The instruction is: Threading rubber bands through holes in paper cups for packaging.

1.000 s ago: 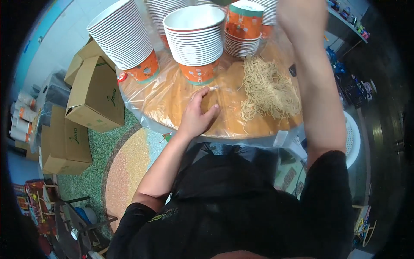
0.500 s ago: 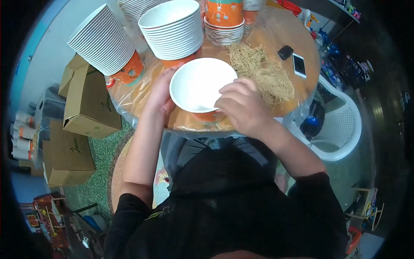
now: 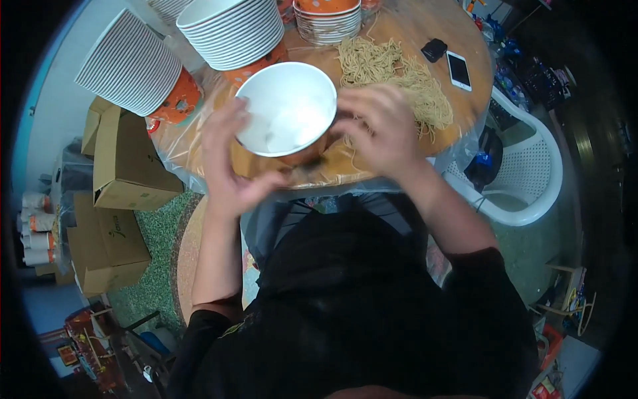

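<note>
A white-lined paper bowl [image 3: 286, 110] with an orange outside stands near the front edge of the round table, its mouth upward. At its left rim is my left hand [image 3: 229, 166], fingers slightly blurred and thumb spread away toward me. On the other side my right hand [image 3: 382, 130] is held beside the bowl, with fingers and thumb apart and nothing seen between them. Whether either hand's fingertips touch the bowl I cannot tell. Behind the right hand lies a heap of thin tan strands [image 3: 392, 70], like noodles or string.
Tall stacks of paper bowls [image 3: 232, 33] and more bowls [image 3: 126, 66] stand at the table's back left. A phone [image 3: 458, 71] and a small black object [image 3: 434, 50] lie right. Cardboard boxes [image 3: 129, 163] sit left on the floor; a white plastic chair [image 3: 531, 179] stands right.
My left hand has opened, its thumb swinging out from the bowl. The right hand has come away from the rim. In the picture, the bowl and table items have shifted up and left.
</note>
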Demonstrator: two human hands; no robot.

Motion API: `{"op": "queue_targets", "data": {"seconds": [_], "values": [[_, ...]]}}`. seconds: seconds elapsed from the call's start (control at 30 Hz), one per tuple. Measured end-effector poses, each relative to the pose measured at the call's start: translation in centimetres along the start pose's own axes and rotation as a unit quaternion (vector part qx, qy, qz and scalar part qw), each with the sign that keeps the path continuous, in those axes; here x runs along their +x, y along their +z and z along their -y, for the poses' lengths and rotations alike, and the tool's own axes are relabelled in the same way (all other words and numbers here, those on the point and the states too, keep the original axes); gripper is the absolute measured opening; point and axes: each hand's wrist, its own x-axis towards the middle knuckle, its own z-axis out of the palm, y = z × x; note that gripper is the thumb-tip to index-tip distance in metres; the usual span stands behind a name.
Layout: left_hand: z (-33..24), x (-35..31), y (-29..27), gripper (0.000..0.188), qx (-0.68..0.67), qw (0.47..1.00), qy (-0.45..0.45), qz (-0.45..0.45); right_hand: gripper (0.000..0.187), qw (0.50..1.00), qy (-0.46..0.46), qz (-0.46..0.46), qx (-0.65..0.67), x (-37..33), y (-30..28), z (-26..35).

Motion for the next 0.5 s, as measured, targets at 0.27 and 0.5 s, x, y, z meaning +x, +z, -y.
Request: {"op": "queue_targets", "data": {"seconds": [0.27, 0.5], "values": [[-1.6, 0.0, 0.5, 0.027, 0.14, 0.979, 0.013, 0.145, 0.02, 0.954, 0.186, 0.237, 0.005, -1.5, -2.4, -5.9], [-1.5, -0.5, -0.1, 0.031, 0.146, 0.979, -0.023, 0.143, 0.015, 0.963, 0.127, 0.225, -0.073, -3.4, 0.8, -5.3]]}}
